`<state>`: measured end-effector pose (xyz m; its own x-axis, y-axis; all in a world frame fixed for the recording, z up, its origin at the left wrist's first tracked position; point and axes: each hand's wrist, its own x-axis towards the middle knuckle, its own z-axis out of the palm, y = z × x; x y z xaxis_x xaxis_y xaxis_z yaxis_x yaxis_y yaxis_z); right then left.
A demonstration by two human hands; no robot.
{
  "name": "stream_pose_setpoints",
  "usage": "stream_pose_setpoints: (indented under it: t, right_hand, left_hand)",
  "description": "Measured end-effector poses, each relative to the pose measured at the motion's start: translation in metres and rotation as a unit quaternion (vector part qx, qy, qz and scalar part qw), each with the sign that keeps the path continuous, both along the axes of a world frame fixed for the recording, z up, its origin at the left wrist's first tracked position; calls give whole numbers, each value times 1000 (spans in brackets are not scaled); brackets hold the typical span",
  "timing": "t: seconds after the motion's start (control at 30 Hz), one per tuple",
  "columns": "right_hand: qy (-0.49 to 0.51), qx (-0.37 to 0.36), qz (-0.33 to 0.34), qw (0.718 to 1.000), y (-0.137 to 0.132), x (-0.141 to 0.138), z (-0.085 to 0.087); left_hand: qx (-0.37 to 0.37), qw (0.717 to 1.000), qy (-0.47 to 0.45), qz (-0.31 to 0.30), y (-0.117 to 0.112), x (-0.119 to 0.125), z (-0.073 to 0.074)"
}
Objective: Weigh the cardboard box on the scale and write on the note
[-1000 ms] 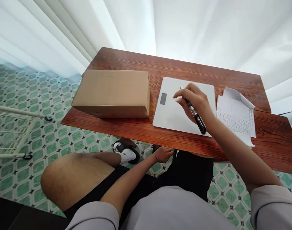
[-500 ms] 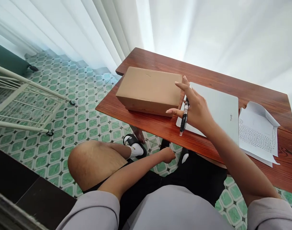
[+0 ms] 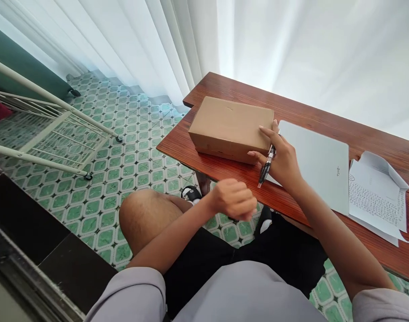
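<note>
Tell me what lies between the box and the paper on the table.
Head view: a flat white slab lies between box and paper, with the right hand, holding a pen, at the box's end.

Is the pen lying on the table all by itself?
No, the pen is tucked between the fingers of the right hand, which is touching the end of the cardboard box.

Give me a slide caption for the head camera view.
Right hand, holding a pen, touches the end of the cardboard box on the wooden table; left hand hovers nearby.
</note>
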<state>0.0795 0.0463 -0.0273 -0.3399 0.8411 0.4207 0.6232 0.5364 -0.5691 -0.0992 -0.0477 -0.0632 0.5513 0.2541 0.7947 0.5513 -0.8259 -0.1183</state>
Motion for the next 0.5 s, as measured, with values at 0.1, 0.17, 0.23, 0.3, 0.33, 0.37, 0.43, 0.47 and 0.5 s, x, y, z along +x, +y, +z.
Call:
stream_pose_setpoints:
  t: [0.1,0.17,0.23,0.3,0.33,0.37,0.43,0.47,0.5]
  right_hand:
    - [21,-19,-12,1000,0,2,-4]
    - [40,-36,-13,998,0,2,-6]
    - [59,-59,-14,996,-2,2,-6]
    - [67,-89,-28,993,-4,0,-5]
    - [68,-105,-38,991,-5,-1,-5]
    - [66,-119,-49,989,-6,-2,-4]
    - [55,-141,-68,986,-6,-3,-3]
    - [48,-152,-74,984,-7,-4,-3]
    - [42,-163,-78,983,-7,-4,-3]
  left_hand:
    - [45,978,-125,162,17,-32,17]
    - [21,942,-194,273,29,-52,21]
    - [-47,899,-274,337,40,-68,20]
    - [-124,857,-359,348,49,-79,15]
    - [-164,838,-396,339,53,-82,12]
    - [-205,819,-426,325,56,-85,10]
    - [-281,785,-462,302,59,-86,5]
    - [-310,772,-470,296,60,-85,4]
    - [-332,763,-471,293,60,-84,3]
